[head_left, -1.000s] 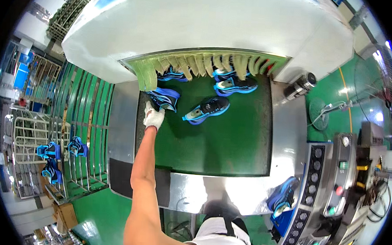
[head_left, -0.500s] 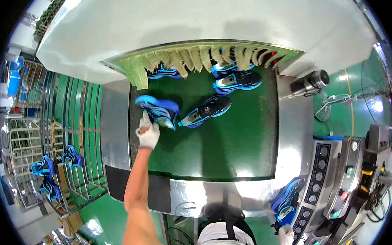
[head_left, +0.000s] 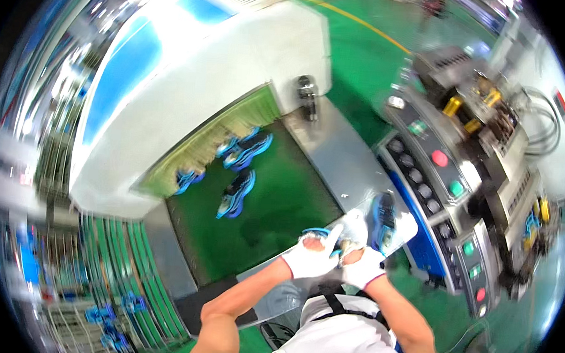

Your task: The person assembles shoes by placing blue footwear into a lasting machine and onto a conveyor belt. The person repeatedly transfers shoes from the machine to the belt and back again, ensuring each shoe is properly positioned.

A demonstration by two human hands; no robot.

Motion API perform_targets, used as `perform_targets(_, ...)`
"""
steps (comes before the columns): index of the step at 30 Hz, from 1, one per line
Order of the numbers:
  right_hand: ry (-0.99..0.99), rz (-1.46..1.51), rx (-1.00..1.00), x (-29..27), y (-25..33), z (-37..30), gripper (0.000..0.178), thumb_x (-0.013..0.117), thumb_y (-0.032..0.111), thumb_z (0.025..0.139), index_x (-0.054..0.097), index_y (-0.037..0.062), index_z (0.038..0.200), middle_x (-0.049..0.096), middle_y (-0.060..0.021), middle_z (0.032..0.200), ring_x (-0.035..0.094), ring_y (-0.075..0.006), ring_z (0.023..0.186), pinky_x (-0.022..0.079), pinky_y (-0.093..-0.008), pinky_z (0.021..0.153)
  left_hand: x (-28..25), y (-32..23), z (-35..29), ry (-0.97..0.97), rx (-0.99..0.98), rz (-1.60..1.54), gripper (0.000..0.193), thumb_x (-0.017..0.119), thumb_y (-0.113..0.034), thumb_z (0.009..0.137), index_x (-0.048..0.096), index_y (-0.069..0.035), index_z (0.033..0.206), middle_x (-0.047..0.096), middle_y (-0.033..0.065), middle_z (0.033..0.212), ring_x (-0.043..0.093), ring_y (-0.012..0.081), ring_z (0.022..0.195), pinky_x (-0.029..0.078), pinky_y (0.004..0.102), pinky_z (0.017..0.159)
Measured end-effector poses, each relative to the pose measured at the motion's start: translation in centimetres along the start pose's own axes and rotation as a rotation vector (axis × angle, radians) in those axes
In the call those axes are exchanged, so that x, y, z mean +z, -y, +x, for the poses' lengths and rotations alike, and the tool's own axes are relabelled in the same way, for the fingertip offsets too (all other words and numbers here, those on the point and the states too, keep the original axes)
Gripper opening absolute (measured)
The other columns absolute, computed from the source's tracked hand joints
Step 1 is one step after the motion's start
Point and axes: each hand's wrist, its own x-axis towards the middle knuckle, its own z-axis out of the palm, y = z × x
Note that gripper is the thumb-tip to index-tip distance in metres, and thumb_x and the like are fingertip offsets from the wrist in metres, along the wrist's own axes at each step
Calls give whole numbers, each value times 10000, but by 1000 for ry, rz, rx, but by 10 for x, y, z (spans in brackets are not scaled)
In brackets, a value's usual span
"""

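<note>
Close to the waist, in the head view, the gloved left hand (head_left: 313, 255) grips a blue shoe (head_left: 318, 231), partly hidden; blur leaves the right hand's (head_left: 362, 269) grip beside it unclear. Just beyond the right hand rests a dark shoe (head_left: 383, 219); beyond the left, more shoes (head_left: 237, 192) lie on a green belt (head_left: 277, 218).

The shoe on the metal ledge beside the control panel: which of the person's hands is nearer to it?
Right. The right hand is by the near end of the shoe; the left hand is farther left.
</note>
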Motion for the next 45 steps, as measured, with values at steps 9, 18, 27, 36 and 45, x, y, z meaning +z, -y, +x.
perform_targets(9, -693, 1088, 510, -37, -146, -230, 651, 838, 350, 778, 615, 50, 1312, 712, -137, 1156, 684, -249, 1006, 535, -369, 900, -52, -287, 174, -66, 866, 137, 762, 761, -380, 841, 496, 58, 1406, 707, 210, 1066, 681, 360, 991, 534, 417, 869)
perform_targets(18, -1711, 1665, 824, 37, -179, -393, 477, 791, 196, 781, 601, 19, 1181, 629, 4, 922, 553, -85, 697, 473, -266, 594, 111, -492, 389, 57, 620, -382, 712, 677, -354, 952, 391, 16, 1488, 527, 258, 1416, 535, 331, 1316, 425, 399, 1108)
perform_targets(27, -2031, 1794, 1232, 90, -152, -410, 535, 720, 253, 820, 562, -7, 1259, 618, -34, 1033, 573, -142, 838, 491, -312, 749, 272, -580, 566, -208, 206, -20, 736, 732, -285, 728, 398, 55, 1289, 599, 303, 1239, 609, 432, 1180, 486, 444, 1017)
perform_targets(36, -2019, 1371, 1152, 35, -233, -422, 522, 726, 194, 829, 601, -52, 1271, 659, -120, 1153, 609, -264, 1024, 457, -398, 982, 163, -565, 531, 174, 295, -664, 391, 814, -174, 770, 668, 48, 1056, 718, 103, 969, 673, 183, 856, 547, 327, 790)
perform_targets(45, -1403, 1720, 542, -152, -516, -428, 292, 710, 102, 913, 636, 12, 1180, 691, -81, 1019, 673, -166, 813, 584, -326, 713, 35, -398, 290, 290, 202, -619, 735, 885, -215, 674, 568, -10, 1306, 660, 105, 1160, 614, 213, 1078, 488, 384, 1000)
